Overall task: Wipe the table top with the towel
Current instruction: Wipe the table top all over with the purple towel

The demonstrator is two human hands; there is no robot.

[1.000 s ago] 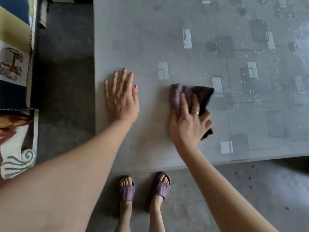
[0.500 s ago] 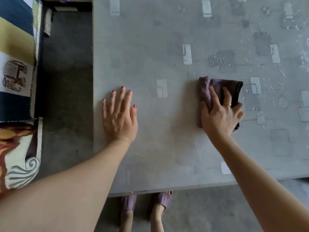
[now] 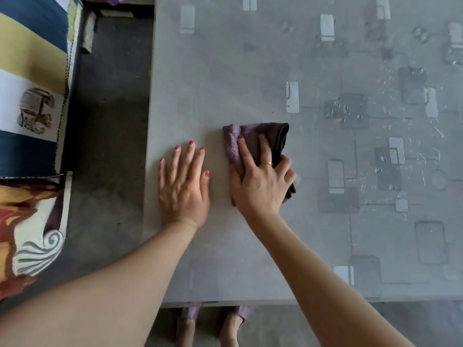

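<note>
The right hand (image 3: 260, 182) lay on the purple towel (image 3: 253, 141), index and middle fingers stretched over the cloth, the outer fingers curled round its dark folded edge, pressing it flat on the grey worktop (image 3: 225, 78). A gold ring (image 3: 266, 163) showed on one finger. The towel sat near the worktop's left part, just right of the left hand (image 3: 184, 186), close but apart from it. The left hand rested palm-down on the worktop, fingers spread and straight, holding nothing. Water drops (image 3: 345, 111) glistened on the patterned surface further right. Below the near edge, purple slippers (image 3: 190, 312) stood on the floor (image 3: 110, 146). A patterned cloth (image 3: 30, 101) lay at the left.
</note>
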